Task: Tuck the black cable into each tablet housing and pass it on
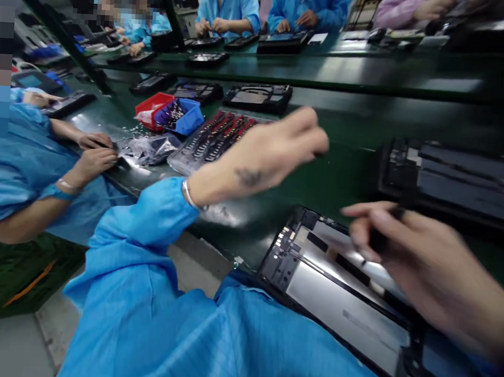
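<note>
My left hand (275, 150) is raised over the green bench, its fingers curled together. Whatever they hold, if anything, is hidden behind them. Below it is a clear tray (185, 160) with rows of small black and red parts. My right hand (435, 268) is blurred and closed around a small black object (377, 237) whose kind I cannot make out. It hovers above an opened tablet-like device (339, 296) that lies at the bench edge against my blue smock. Silver battery panels, a dark board and cables show inside the device.
Another opened device (462, 173) lies at the right. Red (153, 111) and blue (190, 116) parts bins stand beyond the tray, with plastic bags (152, 148) beside them. A co-worker's hands (94, 156) work at the left. More devices (257, 96) line the bench before other people.
</note>
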Action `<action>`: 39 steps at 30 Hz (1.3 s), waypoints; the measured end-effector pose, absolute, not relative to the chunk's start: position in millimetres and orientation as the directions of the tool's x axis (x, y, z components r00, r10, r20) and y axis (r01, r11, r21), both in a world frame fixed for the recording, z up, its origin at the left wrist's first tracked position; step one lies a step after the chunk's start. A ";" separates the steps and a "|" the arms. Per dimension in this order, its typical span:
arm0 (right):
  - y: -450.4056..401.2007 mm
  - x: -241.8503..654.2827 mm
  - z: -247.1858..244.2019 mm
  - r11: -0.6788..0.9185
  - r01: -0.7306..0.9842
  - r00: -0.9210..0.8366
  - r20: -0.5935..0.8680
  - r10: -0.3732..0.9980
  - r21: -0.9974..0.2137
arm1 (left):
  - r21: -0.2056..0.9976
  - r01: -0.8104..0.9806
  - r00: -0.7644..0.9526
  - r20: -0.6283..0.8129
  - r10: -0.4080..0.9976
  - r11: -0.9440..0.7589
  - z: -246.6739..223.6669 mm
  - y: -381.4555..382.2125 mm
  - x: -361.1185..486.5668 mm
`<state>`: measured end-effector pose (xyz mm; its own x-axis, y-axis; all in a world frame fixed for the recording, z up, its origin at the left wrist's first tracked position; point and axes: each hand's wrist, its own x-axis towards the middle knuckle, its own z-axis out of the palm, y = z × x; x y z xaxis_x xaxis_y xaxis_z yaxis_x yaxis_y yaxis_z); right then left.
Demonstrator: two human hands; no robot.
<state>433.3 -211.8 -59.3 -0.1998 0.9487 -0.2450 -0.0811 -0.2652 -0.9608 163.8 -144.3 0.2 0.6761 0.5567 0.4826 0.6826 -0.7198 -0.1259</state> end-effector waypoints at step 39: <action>-209.3 432.0 -73.8 0.412 0.492 -0.154 0.389 0.908 -0.767 | -0.280 0.791 0.611 0.310 0.728 -0.544 -43.7 -146.7 172.1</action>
<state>432.0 -209.3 -73.8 -0.1540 0.9082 0.3893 0.4917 0.4122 -0.7670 172.1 -146.7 -43.7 0.6111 0.7281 0.3105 0.7908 -0.5444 -0.2799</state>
